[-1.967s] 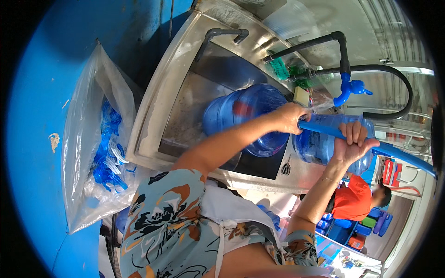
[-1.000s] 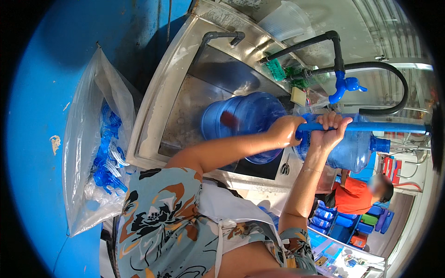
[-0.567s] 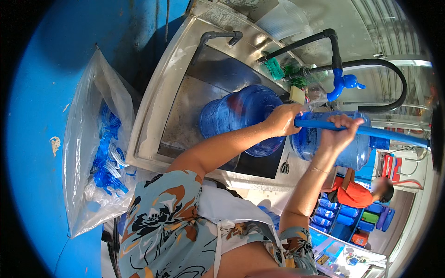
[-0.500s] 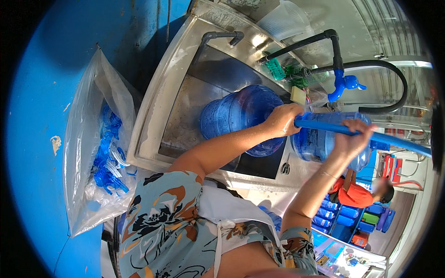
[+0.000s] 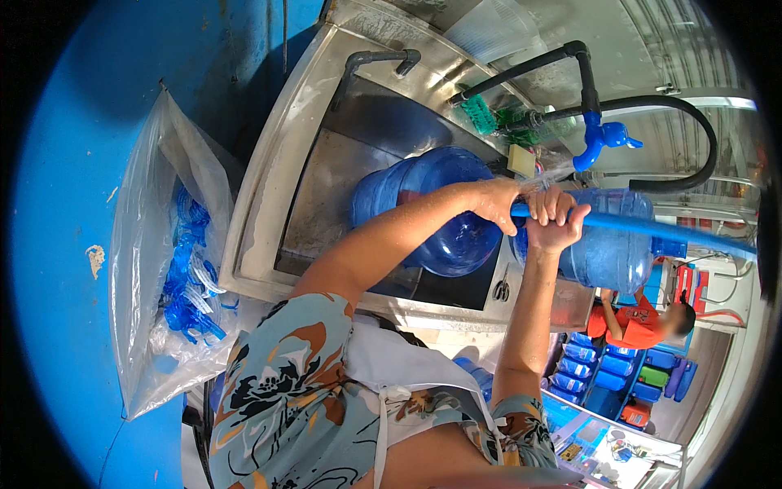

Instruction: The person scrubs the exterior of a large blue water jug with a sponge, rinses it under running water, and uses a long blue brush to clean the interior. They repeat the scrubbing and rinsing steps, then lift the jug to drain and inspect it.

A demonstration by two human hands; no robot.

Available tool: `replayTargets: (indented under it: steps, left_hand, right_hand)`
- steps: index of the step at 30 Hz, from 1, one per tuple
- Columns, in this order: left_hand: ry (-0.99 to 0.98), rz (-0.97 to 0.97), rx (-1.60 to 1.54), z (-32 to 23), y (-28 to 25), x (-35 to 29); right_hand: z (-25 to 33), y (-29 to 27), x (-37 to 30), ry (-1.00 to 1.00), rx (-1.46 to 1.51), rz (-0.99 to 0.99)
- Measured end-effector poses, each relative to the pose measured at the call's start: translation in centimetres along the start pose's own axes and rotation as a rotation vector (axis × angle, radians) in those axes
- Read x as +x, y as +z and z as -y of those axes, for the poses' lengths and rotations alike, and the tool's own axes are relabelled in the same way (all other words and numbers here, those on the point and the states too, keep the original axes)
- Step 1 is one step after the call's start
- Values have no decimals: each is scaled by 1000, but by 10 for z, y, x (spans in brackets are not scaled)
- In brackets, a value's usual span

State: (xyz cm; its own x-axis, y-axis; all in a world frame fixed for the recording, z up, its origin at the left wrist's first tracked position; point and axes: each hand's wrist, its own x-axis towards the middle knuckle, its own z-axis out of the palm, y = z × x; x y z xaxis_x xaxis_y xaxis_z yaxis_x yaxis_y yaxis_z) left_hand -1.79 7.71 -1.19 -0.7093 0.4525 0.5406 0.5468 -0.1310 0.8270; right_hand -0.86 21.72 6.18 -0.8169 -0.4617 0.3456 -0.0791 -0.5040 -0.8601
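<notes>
A long blue pole (image 5: 643, 228) runs from my hands toward the right rim. My left hand (image 5: 489, 204) grips its near end, which is partly hidden by the fingers. Right beside it, my right hand (image 5: 552, 220) is wrapped round the pole, thumb sticking out. Below my left hand, a clear blue water jug (image 5: 448, 236) lies tilted in the steel sink (image 5: 265, 212). Another blue jug (image 5: 615, 265) is behind the pole to the right. From a blue tap (image 5: 601, 143), water runs down close behind my right hand.
Green bristles (image 5: 479, 116) and a yellow sponge (image 5: 521, 160) sit at the sink's back edge. Scissors (image 5: 501, 290) lie on the near right ledge. A clear bag (image 5: 134, 326) of blue and white plastic pieces hangs at left. A person in red (image 5: 639, 324) is farther right.
My right hand has slid left along the pole, from well apart to right beside my left hand. The left hand has shifted slightly left. The person in red has moved their arms.
</notes>
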Motion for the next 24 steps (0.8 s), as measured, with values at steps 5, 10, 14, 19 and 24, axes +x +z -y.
replayTargets:
  steps: [5,10,14,19,24]
  left_hand:
    - [-216,-458,169,-25,43,-14]
    - [-160,-786,429,-33,67,-29]
    - [-85,-756,456,-14,33,-18]
    - [-109,-212,63,0,-9,0]
    - [-139,-190,60,-8,9,-12]
  right_hand:
    - [11,11,16,60,-50,-150]
    - [6,28,18,-56,-157,-537]
    - [5,33,18,-35,-127,-662]
    - [0,38,21,-25,-105,-343]
    - [-1,39,27,81,-100,-319]
